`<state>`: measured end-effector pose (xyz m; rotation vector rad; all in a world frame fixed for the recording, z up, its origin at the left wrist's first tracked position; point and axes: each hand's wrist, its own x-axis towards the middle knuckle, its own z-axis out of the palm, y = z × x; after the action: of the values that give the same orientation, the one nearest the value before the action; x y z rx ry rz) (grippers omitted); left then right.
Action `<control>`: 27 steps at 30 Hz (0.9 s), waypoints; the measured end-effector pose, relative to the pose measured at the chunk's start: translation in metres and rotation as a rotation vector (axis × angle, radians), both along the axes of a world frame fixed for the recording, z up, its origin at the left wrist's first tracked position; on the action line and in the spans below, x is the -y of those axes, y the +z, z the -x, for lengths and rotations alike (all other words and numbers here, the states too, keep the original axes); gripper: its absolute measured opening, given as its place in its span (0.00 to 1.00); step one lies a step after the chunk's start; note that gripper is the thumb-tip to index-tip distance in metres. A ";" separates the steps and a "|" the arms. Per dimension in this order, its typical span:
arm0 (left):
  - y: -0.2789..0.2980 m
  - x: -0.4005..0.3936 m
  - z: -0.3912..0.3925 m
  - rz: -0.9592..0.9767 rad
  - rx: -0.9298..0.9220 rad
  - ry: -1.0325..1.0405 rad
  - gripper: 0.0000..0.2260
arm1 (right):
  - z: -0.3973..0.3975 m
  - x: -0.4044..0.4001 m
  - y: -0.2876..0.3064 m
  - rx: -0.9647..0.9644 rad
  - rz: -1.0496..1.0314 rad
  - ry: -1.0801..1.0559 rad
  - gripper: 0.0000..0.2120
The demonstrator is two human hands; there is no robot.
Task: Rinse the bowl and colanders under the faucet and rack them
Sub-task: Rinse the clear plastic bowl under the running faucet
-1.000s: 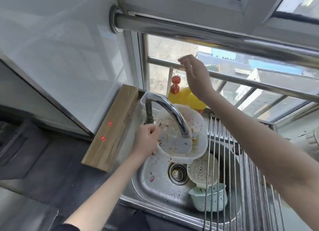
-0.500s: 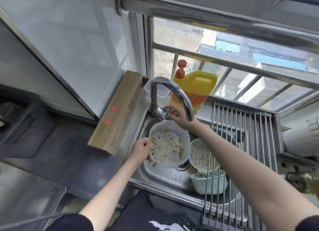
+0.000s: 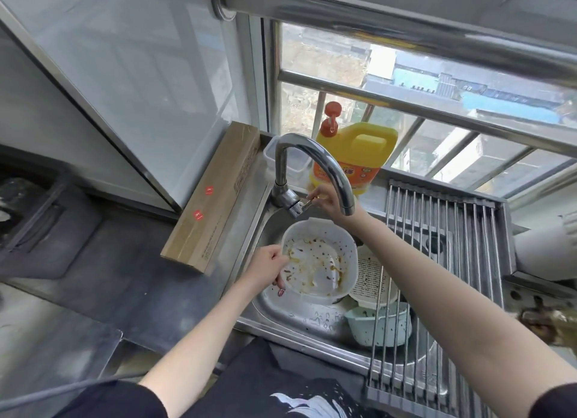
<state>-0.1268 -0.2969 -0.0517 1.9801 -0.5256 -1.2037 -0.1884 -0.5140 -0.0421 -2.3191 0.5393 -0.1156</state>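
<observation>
Under the faucet (image 3: 315, 164), bowl (image 3: 318, 263) mouth-up in left hand (image 3: 265, 269).

Bright daytime. Light coming in from the window (image 3: 406, 111) at the top right. Shiny white glare on the big metal pipe (image 3: 390, 20) up top and on the curve of the faucet (image 3: 315, 158). Pale washed-out shine on the glossy wall panel (image 3: 140, 74) to the left. Dark and dim over the counter (image 3: 109, 270) at the lower left. Soft shadow inside the sink (image 3: 299, 319). Bent, stretched lines near the edges, like a fish-eye look. Blurry at the far right edge and the bottom corners. Sharpest in the middle, though a little grainy all over.
</observation>
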 end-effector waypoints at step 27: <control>-0.008 0.007 0.004 0.007 0.054 0.016 0.15 | 0.016 -0.010 -0.004 -0.009 -0.095 -0.044 0.13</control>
<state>-0.1309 -0.3036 -0.0600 2.0115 -0.5391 -1.1401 -0.2045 -0.5041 -0.0464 -2.2177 0.5880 -0.0979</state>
